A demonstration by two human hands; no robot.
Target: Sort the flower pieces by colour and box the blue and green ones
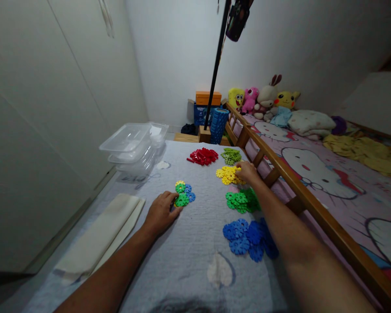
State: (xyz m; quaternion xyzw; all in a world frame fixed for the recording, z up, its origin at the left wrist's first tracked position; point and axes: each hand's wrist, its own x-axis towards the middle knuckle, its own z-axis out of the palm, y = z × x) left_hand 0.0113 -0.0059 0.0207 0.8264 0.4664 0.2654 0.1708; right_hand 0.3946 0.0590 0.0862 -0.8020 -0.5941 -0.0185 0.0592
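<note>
My left hand (163,211) is at the middle of the cloth, thumb and fingers closed on the left edge of a small cluster of interlocking notched discs (182,200) in green, blue and yellow. My right hand (246,172) reaches to the right edge of the yellow disc pile (228,174), fingertips pinched on a yellow disc, mostly hidden by the fingers. Nearer to me lie the green disc pile (239,201) and the blue disc pile (243,237), each partly covered by my right forearm.
Red pieces (203,156) and light green pieces (231,156) lie at the far end. Stacked clear plastic containers (130,148) and a folded cream cloth (101,237) are on the left. A wooden bed rail (276,171) borders the right side; a black pole (217,65) rises behind.
</note>
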